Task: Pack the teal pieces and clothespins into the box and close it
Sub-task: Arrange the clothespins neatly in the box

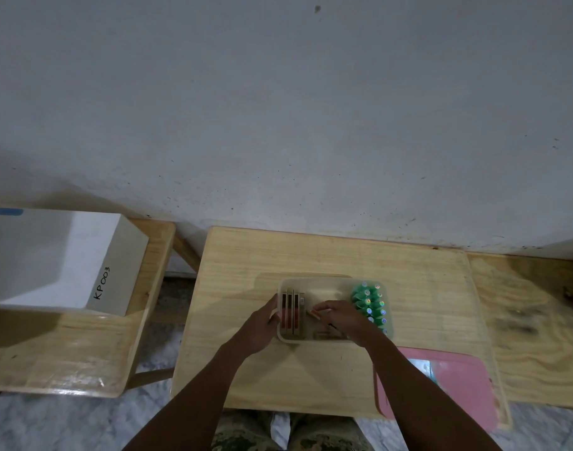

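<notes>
The pale open plastic box [314, 283] sits mid-surface on the light wooden surface [311, 375], wooden clothespins [291, 312] standing at its left end. Teal pieces [369, 304] lie in its right end. The flat pink lid [457, 382] lies nearer, to the right; a white cardboard carton [67, 262] stands on a wooden stool [83, 353] far left.

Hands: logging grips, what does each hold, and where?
Left hand grips the box by its left wall. Right hand pinches something small; unclear what.

Both forearms reach forward, left hand [262, 323] cupped, right hand [339, 317] with fingers [317, 309] pinched together.
</notes>
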